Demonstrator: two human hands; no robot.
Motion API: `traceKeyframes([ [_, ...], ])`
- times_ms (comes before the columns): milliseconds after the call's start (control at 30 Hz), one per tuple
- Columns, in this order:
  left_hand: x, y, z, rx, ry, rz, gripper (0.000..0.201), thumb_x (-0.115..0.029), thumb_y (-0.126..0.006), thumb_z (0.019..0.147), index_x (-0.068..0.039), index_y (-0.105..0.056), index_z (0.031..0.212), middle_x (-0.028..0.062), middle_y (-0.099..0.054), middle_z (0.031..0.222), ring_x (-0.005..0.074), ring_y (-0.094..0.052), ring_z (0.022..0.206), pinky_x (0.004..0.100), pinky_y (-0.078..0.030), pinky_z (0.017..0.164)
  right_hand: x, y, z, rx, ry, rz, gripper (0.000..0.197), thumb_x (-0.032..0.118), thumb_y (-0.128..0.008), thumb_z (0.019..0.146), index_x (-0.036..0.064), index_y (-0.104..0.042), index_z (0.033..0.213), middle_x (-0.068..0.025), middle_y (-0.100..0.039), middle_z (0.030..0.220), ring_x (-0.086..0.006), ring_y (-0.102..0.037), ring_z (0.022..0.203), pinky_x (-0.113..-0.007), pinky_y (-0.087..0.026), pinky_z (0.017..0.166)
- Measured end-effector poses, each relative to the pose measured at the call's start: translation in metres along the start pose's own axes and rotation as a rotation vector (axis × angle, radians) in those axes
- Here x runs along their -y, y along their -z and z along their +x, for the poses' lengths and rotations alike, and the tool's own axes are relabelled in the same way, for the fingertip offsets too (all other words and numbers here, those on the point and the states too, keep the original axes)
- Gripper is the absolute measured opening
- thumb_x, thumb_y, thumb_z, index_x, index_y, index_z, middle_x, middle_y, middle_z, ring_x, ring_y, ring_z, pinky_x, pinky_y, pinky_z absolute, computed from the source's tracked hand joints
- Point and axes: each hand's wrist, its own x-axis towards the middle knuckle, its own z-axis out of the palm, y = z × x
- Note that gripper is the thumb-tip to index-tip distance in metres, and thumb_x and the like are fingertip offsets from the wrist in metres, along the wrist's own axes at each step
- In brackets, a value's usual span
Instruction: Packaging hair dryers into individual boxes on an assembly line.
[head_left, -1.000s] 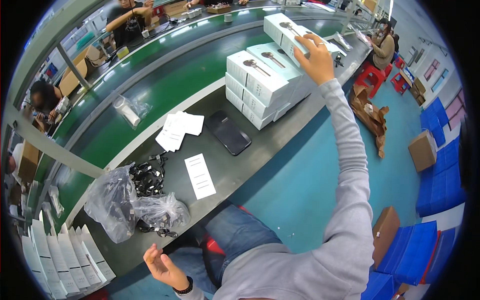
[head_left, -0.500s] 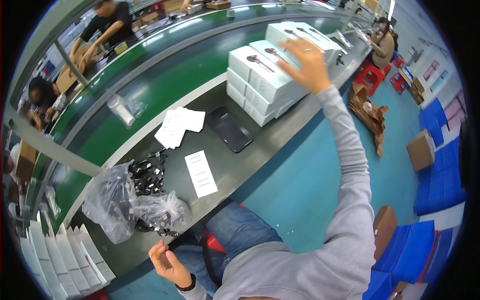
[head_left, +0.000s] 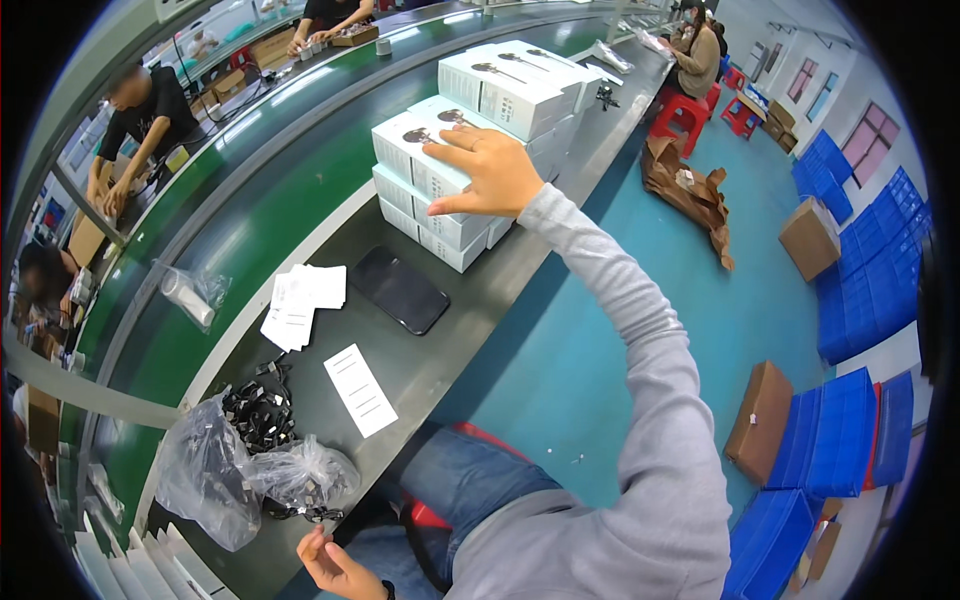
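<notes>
My right hand reaches over the near end of a stack of white boxes printed with a dark handheld device. Its fingers are spread over the top of a front box; whether they press on it I cannot tell. My left hand, low at the table's front edge, has loosely curled fingers with nothing visible in them. Just beyond it lie a clear plastic bag and a smaller bag, beside a heap of black cables. A black phone lies in front of the boxes.
White cards and a printed white slip lie on the dark table. Behind runs a green conveyor with a bagged white item. White cartons stand lower left. Co-workers sit across and farther along; blue bins line the right.
The view has shifted, so the table's things sit farther left and lower. My right hand has come down closer over the front boxes. The left hand remains near the table edge.
</notes>
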Motion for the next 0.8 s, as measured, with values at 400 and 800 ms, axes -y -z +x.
traceKeyframes([
  [400, 0.009, -0.006, 0.003, 0.039, -0.028, 0.02, 0.012, 0.0, -0.053, 0.09, 0.008, -0.053, 0.099, 0.0151, -0.056, 0.097, 0.0233, -0.057, 0.089, 0.0321, -0.046, 0.081, -0.005, -0.003, -0.004, -0.038, 0.018, 0.01, 0.053, 0.051, -0.066, 0.073, 0.0136, -0.064, 0.11, -0.0148, -0.061, 0.113, -0.0326, -0.057, 0.104, -0.04, -0.043, 0.088],
  [800, 0.019, -0.013, 0.011, 0.069, -0.018, 0.017, 0.016, -0.005, -0.054, 0.09, 0.008, -0.053, 0.099, 0.0136, -0.055, 0.095, 0.0206, -0.055, 0.083, 0.0276, -0.047, 0.072, -0.011, -0.015, -0.008, -0.198, 0.057, -0.009, 0.052, 0.056, -0.06, 0.075, 0.0139, -0.067, 0.105, -0.0125, -0.065, 0.106, -0.0312, -0.062, 0.097, -0.039, -0.047, 0.082],
])
